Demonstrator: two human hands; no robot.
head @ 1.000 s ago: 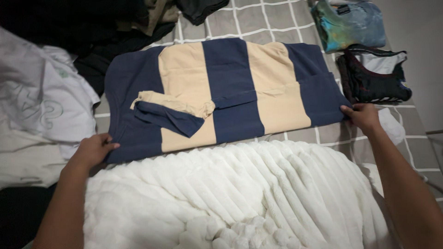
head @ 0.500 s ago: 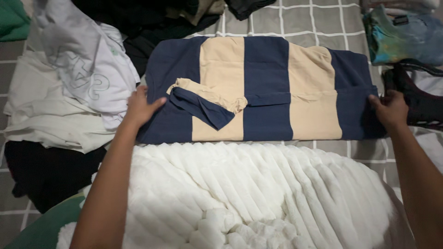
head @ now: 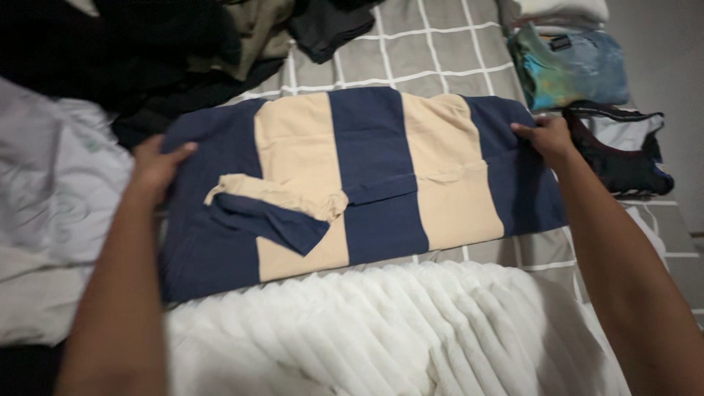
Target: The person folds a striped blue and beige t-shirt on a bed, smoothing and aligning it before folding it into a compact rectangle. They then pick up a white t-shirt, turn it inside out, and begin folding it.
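Observation:
A folded navy and beige striped shirt (head: 374, 176) lies flat on the grey checked bedspread (head: 440, 44). One sleeve is folded across its left half. My left hand (head: 155, 169) rests on the shirt's far left edge, fingers flat on the cloth. My right hand (head: 546, 138) presses on the far right corner of the shirt. Neither hand lifts the cloth.
A fluffy white ribbed blanket (head: 396, 337) covers the near side. A white printed garment (head: 51, 198) lies at left, dark clothes (head: 147, 51) pile at the back left. A folded tie-dye shirt (head: 568, 66) and a black garment (head: 623, 150) sit at right.
Both hands slid from the shirt's near corners along its side edges to the far corners. The shirt stayed flat.

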